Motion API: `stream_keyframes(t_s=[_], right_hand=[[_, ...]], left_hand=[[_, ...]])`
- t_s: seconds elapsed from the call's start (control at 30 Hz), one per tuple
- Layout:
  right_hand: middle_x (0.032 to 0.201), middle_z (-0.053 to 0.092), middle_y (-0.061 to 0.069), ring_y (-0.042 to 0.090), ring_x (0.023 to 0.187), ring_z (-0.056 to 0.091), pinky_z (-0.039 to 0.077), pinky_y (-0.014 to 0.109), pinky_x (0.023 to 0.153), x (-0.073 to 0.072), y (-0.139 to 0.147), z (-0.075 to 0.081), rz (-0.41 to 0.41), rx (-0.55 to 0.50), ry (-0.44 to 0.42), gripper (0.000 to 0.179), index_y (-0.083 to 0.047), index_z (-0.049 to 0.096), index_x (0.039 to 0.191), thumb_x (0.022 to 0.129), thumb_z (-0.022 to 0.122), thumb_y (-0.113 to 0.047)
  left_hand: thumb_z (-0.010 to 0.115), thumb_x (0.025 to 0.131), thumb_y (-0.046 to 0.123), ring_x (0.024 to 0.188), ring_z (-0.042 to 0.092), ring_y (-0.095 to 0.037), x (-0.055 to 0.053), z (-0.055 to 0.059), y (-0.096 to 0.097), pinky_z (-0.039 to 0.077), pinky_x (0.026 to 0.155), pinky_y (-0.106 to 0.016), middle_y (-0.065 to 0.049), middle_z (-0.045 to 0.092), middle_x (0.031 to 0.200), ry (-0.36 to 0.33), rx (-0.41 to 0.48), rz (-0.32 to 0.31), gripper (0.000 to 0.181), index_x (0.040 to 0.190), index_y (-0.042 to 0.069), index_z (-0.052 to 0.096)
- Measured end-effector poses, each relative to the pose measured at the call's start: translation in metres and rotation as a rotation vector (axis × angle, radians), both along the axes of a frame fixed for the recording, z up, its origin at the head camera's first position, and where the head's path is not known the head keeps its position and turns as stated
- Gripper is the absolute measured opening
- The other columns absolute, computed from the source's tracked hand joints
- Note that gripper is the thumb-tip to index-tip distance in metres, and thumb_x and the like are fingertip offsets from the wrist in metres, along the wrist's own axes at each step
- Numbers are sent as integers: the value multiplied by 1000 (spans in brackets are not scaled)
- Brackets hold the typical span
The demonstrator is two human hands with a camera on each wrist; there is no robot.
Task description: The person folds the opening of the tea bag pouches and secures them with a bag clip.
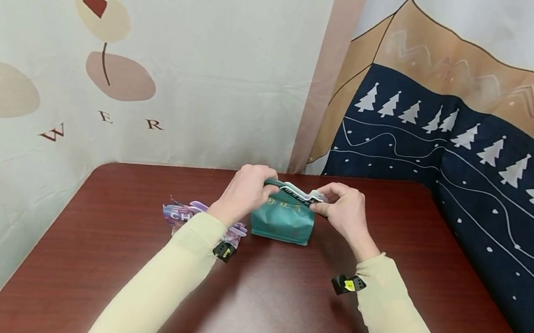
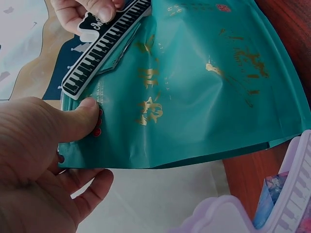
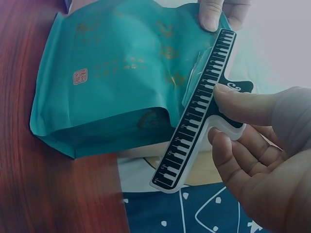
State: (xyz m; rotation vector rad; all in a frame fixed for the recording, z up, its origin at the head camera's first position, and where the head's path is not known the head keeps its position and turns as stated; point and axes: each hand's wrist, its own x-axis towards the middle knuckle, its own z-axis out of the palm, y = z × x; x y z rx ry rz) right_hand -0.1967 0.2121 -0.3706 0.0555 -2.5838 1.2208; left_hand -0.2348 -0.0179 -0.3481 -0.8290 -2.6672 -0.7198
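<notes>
A green pouch with gold lettering stands upright on the table. My left hand pinches the pouch's top edge at its left corner, thumb on the front face in the left wrist view. My right hand grips a black-and-white bag clip with a piano-key pattern by its handles, thumb on the black one. The clip lies slantwise along the pouch's top edge; whether its jaws bite the pouch I cannot tell. A thin clear strip shows beside the clip on the pouch.
Left of the green pouch lies a purple-and-pink packet with a lilac piano-key clip on it, partly behind my left wrist. The reddish-brown table meets a patterned cloth wall at the back and right.
</notes>
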Motion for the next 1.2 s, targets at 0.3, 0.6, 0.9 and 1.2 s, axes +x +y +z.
stream_keyframes(t_s=[0.3,0.6,0.9,1.2], right_hand=[[92,77,13,26,82,67,51,34,70,-1,-2,-1,-7,-16,-10,25,-6,81,101,77,90,-4],[93,77,13,26,81,69,52,33,70,-2,-6,0,2,-35,19,25,-6,81,100,77,89,-4],[92,78,13,26,80,69,53,32,69,-2,-8,1,-5,-45,12,25,-6,81,102,78,89,-4],[90,78,13,25,80,68,52,31,68,-2,-8,0,-12,-80,-10,26,-6,81,102,78,89,-5]], left_hand=[[78,93,13,78,65,-21,0,0,-1,55,72,-36,-2,75,90,-26,-10,7,5,94,8,79],[79,92,12,74,62,-19,0,-1,0,52,69,-35,-1,73,86,5,-5,-8,4,89,10,77],[79,92,14,73,59,-20,-1,-1,0,50,67,-35,-1,71,84,-3,2,-9,6,88,11,76],[78,93,14,72,60,-19,-2,-3,1,50,68,-35,0,72,84,5,6,3,7,87,11,75]])
